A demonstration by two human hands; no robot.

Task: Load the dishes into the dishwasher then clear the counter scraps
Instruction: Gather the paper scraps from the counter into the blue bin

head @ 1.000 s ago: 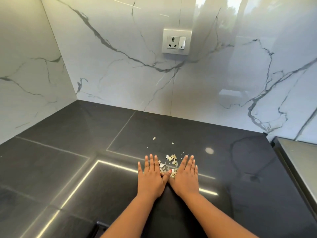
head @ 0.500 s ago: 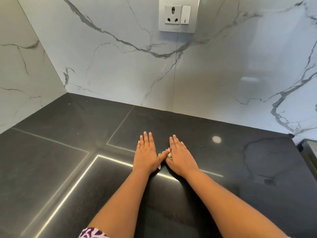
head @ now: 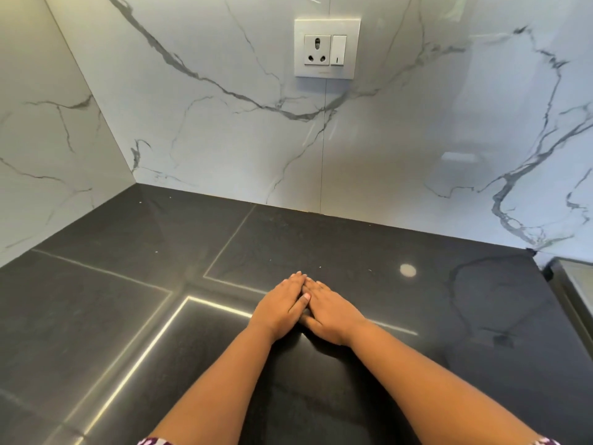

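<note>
My left hand (head: pixel 281 305) and my right hand (head: pixel 335 313) lie side by side on the black counter (head: pixel 128 316), fingers together and fingertips touching. They are cupped over the pile of pale food scraps, which is hidden beneath and between them. A few tiny crumbs (head: pixel 369 270) lie loose on the counter beyond my fingertips. No dishes or dishwasher are in view.
White marble-patterned walls (head: pixel 224 139) close the counter at the back and left. A wall socket with a switch (head: pixel 327 48) sits above my hands. A steel-edged surface (head: pixel 574 284) borders the counter at the far right.
My hands have slid together, from spread on either side of the visible scraps to pressed against each other over them. The camera has moved closer to the wall.
</note>
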